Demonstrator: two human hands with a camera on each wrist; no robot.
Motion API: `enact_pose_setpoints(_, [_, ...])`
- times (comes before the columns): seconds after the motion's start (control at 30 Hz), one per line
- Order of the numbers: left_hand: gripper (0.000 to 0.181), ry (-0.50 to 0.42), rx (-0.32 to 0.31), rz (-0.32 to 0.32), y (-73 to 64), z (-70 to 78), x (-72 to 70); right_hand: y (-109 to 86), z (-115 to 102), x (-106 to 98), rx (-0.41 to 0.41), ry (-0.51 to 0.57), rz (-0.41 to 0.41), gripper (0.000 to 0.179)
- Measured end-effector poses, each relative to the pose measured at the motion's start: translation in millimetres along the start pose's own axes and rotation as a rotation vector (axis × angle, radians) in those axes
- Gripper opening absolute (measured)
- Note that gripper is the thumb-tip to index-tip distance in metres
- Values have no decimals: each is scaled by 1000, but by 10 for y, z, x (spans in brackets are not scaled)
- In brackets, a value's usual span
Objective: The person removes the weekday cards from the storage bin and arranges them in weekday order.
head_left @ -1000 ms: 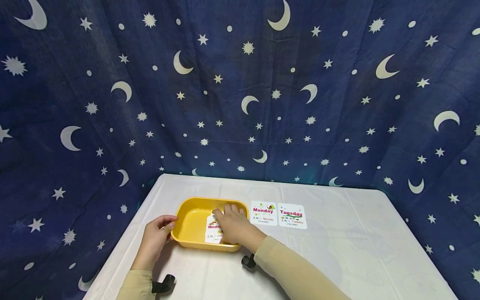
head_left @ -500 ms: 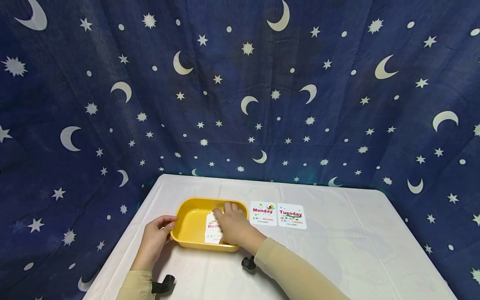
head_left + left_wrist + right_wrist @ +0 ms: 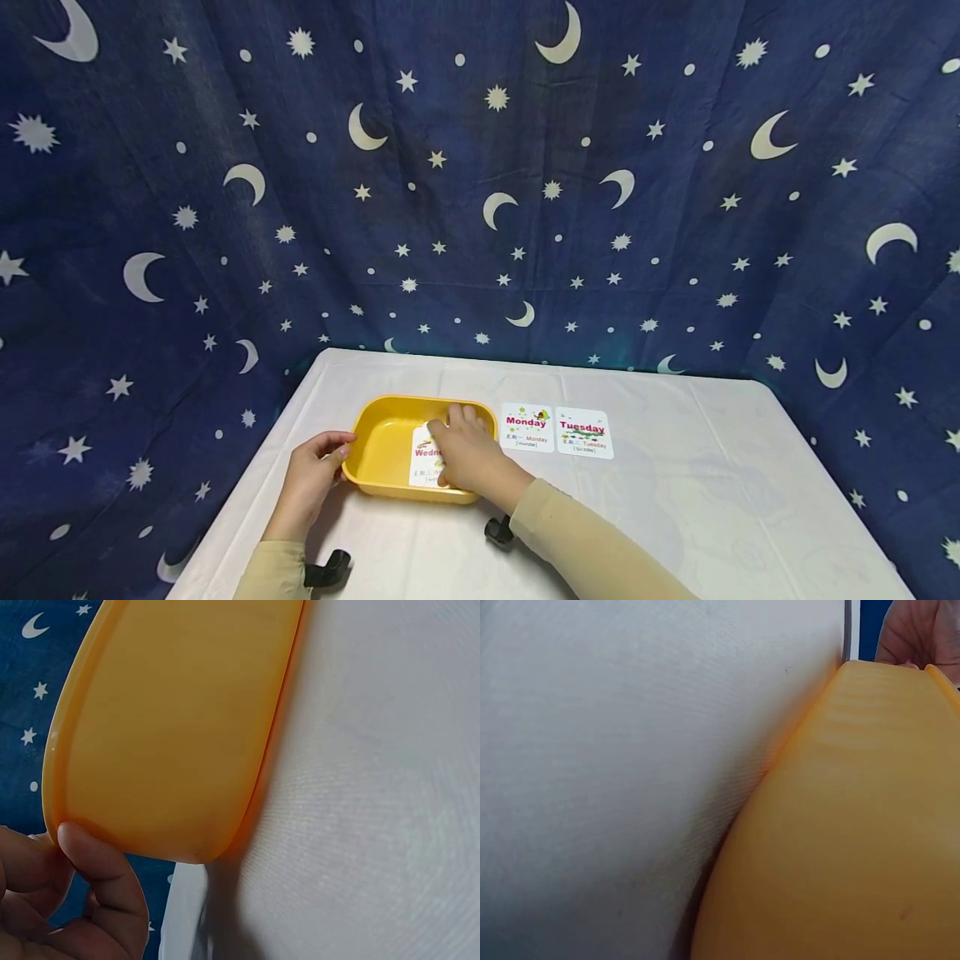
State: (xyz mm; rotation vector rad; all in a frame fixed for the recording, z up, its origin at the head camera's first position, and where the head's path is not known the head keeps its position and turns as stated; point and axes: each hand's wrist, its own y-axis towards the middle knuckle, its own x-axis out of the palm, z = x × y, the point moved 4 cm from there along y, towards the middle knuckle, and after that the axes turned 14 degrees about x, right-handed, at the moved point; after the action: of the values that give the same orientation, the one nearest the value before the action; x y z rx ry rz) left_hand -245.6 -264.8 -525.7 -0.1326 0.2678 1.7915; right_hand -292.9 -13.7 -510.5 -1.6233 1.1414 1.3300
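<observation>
We see smooth, faintly glossy plastic in the tray (image 3: 382, 450) and smooth, paper-like cards (image 3: 527, 427). The tablecloth (image 3: 660, 500) looks matt and finely textured to us, the starry backdrop (image 3: 450, 200) creased cloth.

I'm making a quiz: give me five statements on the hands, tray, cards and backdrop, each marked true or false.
1. The left-hand grip pinches the yellow tray. True.
2. The Monday card and Tuesday card lie on the white tablecloth. True.
3. The Tuesday card overlaps the Monday card. False: they lie side by side.
4. Every card is fully visible. False: the right-hand grip partly hides the Wednesday card.
5. The backdrop shows moons and stars. True.
</observation>
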Motion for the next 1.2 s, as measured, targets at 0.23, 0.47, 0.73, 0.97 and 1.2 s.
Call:
enact_pose_setpoints(0.23, [24,3,-4,0,-2,-3,11,11,9,12,0,-8,22,78])
enact_pose_setpoints(0.47, [24,-2,-2,16,-7,-13,14,21,23,6,-10,24,81,56])
enact_pose_setpoints(0.73, [25,-2,0,8,-4,-23,15,8,35,-13,-17,84,129,57])
enact_pose_setpoints(0.97, [25,-6,-5,5,-1,-29,3,11,32,-45,-4,148,107,64])
enact_pose_setpoints(1.2, [24,-10,-3,-4,17,-27,-1,15,35,-130,8,223,83,62])
